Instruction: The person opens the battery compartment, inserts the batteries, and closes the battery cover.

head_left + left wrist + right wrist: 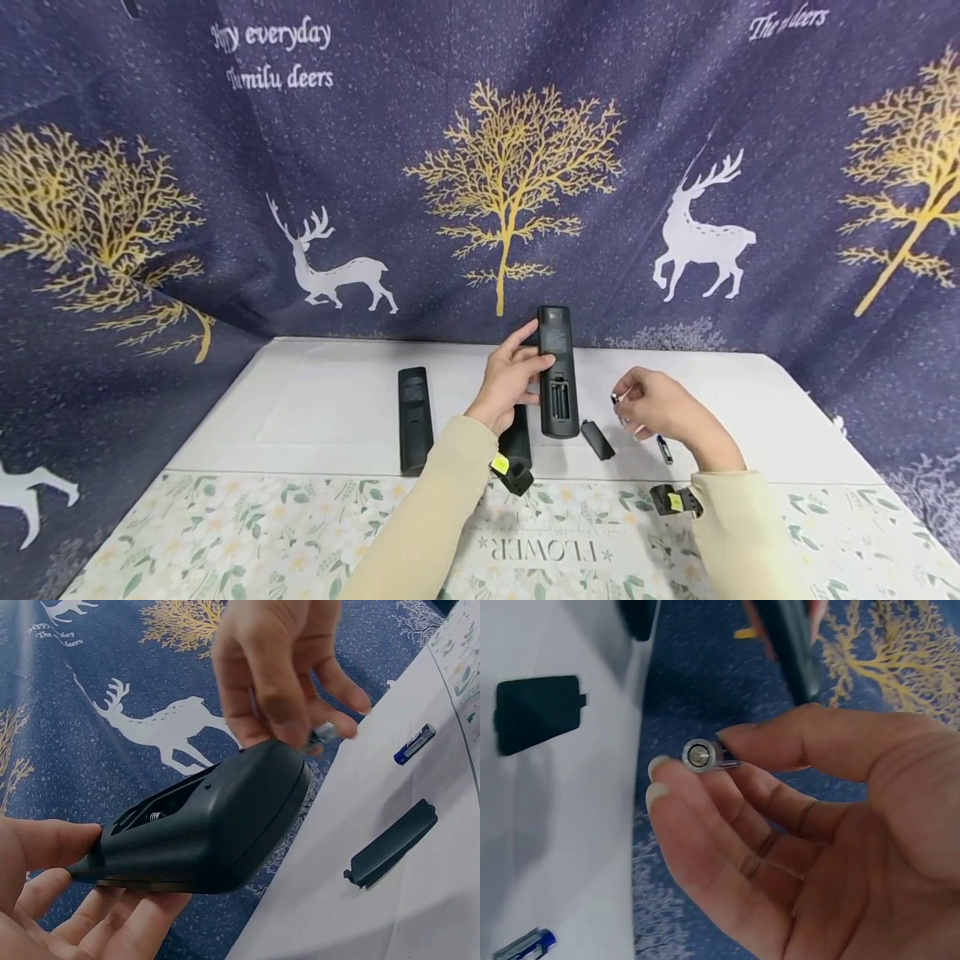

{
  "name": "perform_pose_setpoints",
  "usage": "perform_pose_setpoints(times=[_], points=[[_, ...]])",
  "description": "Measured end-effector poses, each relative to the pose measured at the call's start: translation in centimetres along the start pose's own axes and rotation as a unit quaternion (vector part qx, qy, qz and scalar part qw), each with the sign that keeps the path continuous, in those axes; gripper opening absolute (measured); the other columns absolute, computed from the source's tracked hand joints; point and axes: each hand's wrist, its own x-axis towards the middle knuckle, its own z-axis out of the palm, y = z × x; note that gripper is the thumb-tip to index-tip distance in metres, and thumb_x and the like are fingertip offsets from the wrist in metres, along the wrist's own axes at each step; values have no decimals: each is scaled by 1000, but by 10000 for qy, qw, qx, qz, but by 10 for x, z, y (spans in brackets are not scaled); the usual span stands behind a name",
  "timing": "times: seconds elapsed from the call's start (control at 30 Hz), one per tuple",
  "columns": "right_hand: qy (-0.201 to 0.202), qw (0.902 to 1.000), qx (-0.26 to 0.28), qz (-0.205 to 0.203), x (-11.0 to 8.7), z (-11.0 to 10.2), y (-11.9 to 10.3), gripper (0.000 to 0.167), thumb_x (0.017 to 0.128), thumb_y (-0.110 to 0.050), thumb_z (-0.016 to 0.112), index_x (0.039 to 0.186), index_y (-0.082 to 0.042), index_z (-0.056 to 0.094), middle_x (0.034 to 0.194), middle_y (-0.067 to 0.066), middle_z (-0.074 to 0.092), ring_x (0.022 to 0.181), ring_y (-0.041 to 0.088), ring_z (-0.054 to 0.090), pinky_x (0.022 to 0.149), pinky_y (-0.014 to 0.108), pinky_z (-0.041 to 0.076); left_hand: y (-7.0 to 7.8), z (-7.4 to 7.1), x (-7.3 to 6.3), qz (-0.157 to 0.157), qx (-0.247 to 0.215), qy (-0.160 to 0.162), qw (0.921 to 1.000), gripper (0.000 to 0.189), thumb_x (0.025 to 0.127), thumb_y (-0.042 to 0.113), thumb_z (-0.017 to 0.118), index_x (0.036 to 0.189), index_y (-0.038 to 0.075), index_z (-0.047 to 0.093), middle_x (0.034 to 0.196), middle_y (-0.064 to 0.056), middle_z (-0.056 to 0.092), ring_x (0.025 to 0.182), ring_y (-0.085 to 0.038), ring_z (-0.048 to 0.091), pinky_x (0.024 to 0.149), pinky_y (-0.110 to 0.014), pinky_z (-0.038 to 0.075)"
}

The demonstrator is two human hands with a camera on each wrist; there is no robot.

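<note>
My left hand (501, 387) grips a black remote control (556, 333), its back turned toward me and its battery compartment uncovered. A metal spring (156, 817) shows inside the compartment in the left wrist view. To the right, my right hand (667, 408) pinches a small battery (699, 755) between thumb and fingers, one round end facing the right wrist camera. The battery cover (597, 439) lies on the white surface just below and right of the remote. A second battery, blue and silver (664, 450), lies below my right hand.
Another black remote (415, 408) lies at the left on the white tabletop (337, 417). A further remote (516, 437) lies partly hidden behind my left hand and wrist. A flower-patterned cloth (555, 517) covers the near side, and a dark blue deer-print curtain (585, 267) hangs behind.
</note>
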Motion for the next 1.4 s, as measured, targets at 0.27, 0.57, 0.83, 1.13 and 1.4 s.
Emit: perform_pose_setpoints(times=[0.27, 0.57, 0.83, 1.13, 1.4], points=[[-42, 9990, 175, -421, -6, 4, -17, 25, 94, 4, 58, 118, 12, 56, 92, 16, 62, 70, 27, 70, 62, 40, 63, 0, 1, -1, 38, -1, -22, 10000, 66, 99, 7, 75, 155, 38, 56, 127, -3, 73, 78, -18, 58, 60, -35, 59], [-186, 9951, 319, -917, -8, 13, -23, 24, 97, 4, 61, 120, 10, 57, 94, 14, 63, 73, 25, 71, 61, 41, 63, -1, -2, -3, 49, 79, -98, 9999, 66, 100, 9, 74, 157, 37, 54, 128, -4, 72, 80, -19, 58, 61, -36, 59], [-298, 9925, 524, -1065, -7, 16, -27, 23, 99, 4, 60, 121, 11, 57, 95, 15, 64, 76, 30, 74, 63, 39, 64, 0, 0, -3, 92, 95, -82, 9999, 66, 100, 9, 74, 157, 36, 54, 128, -4, 72, 82, -21, 61, 64, -38, 61], [-456, 9918, 570, -1046, -6, 23, -35, 20, 99, 4, 61, 119, 7, 58, 95, 14, 63, 75, 32, 72, 67, 48, 64, 3, 0, -3, 53, 46, -84, 9999, 64, 100, 9, 74, 155, 37, 56, 129, -4, 72, 86, -24, 65, 66, -40, 62], [-313, 9931, 423, -1050, -7, 31, -42, 20, 97, 4, 67, 115, 5, 57, 91, 13, 63, 71, 29, 72, 67, 46, 64, 1, -2, -3, 87, 62, -90, 9999, 64, 100, 10, 74, 155, 37, 56, 129, -4, 72, 87, -24, 64, 66, -40, 61]])
